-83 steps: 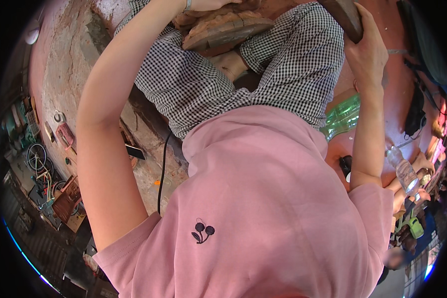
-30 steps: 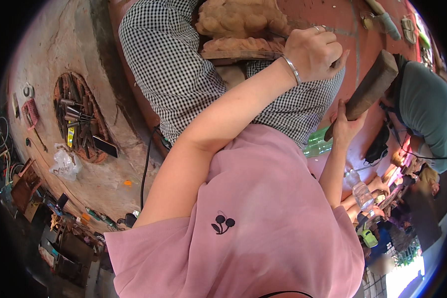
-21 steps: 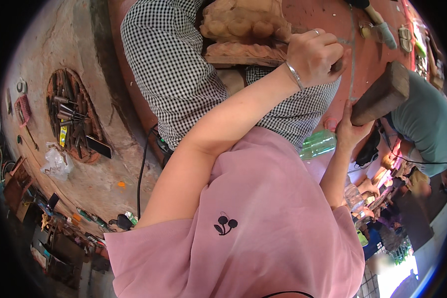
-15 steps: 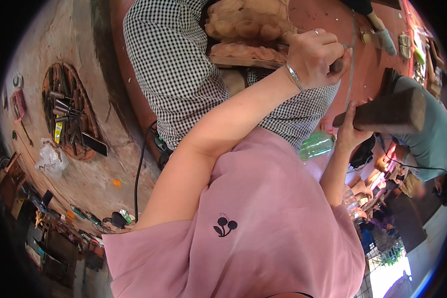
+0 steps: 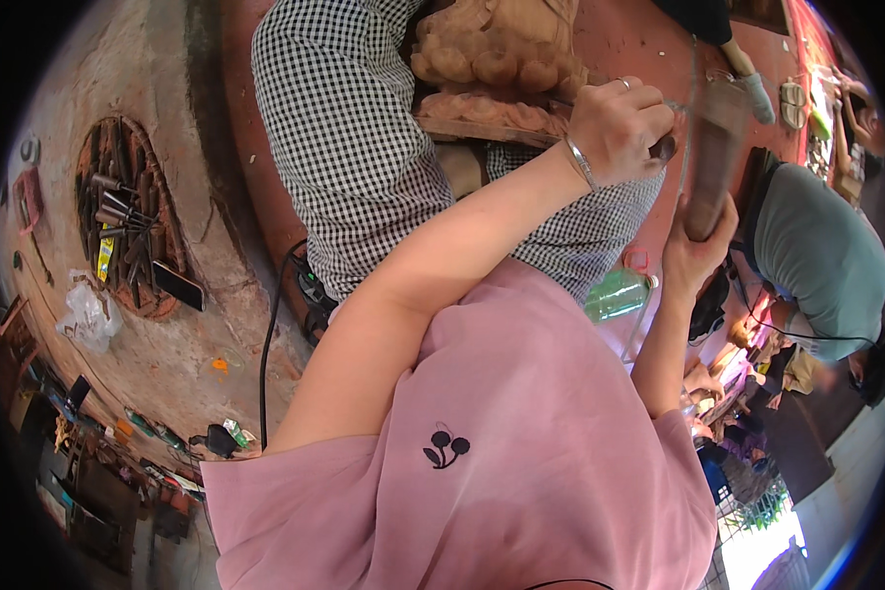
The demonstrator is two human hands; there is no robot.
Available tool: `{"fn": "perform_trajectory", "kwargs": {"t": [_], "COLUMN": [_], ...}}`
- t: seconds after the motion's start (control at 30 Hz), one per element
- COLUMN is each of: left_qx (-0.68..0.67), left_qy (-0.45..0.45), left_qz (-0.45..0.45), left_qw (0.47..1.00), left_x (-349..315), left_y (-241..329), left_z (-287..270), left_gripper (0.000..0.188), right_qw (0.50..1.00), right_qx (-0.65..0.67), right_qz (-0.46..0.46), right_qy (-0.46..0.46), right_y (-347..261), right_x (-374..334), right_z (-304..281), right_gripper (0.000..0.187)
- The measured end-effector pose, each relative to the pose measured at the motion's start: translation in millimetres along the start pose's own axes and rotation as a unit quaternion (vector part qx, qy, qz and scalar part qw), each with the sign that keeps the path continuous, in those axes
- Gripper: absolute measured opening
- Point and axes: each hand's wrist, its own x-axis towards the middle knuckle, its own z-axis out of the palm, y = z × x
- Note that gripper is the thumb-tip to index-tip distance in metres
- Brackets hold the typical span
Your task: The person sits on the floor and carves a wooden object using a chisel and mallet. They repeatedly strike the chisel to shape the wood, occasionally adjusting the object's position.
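The area has a red tiled floor with a worn grey-brown slab along the left side. The person sits in checked trousers and a pink shirt with a dark cherry motif.

The right hand grasps a wooden mallet, fingers closed around its lower part. The mallet is raised and motion-blurred. The left hand is clenched around a handled tool, the dark butt of its handle protruding toward the mallet. The two are near each other; contact cannot be determined. The tool's working end cannot be made out clearly. A metal bangle sits on the left wrist.

The carved wooden piece lies between the legs at the top of view, rounded bosses above a flat base, just beside the left hand. A green bottle lies near the right forearm.

On the slab: a black cable, a phone, a round tray of hand tools and a clear plastic bag.

Farther right, a co-worker in a grey-green shirt bends forward. Beyond are a grey-socked foot and a pair of sandals.
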Motion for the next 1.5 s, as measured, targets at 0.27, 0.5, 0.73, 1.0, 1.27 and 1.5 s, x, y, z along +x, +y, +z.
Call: {"fn": "perform_trajectory", "kwargs": {"t": [0.27,0.5,0.73,1.0,1.27,1.5], "left_qx": [-0.015,0.009,-0.084,-0.038,0.024,-0.018], "left_qy": [-0.003,-0.037,-0.179,-0.18,-0.214,-0.25], "left_qz": [-0.009,-0.069,-0.115,-0.012,0.014,0.022], "left_qw": [1.0,0.997,0.973,0.983,0.976,0.968], "left_x": [2.5,3.4,-0.2,-16.3,-25.4,-29.0], "left_y": [-5.0,-6.5,12.2,22.4,9.6,4.9], "left_z": [-7.6,-9.1,-32.7,-1.4,5.5,0.9], "left_gripper": [0.025,0.023,0.025,0.017,0.021,0.012], "right_qw": [0.999,0.999,0.993,0.95,0.959,0.98], "right_qx": [0.019,0.025,0.032,0.197,0.186,0.132], "right_qz": [0.013,-0.005,0.073,0.24,0.211,0.15], "right_qy": [-0.039,-0.044,-0.085,-0.034,0.014,0.013], "right_y": [-8.9,1.1,16.8,11.4,16.2,32.2], "right_x": [7.2,-0.3,-30.7,-50.5,-62.3,-82.3], "right_z": [-1.4,1.3,3.3,1.1,0.1,9.0], "right_gripper": [0.043,0.05,0.047,0.03,0.033,0.033]}}
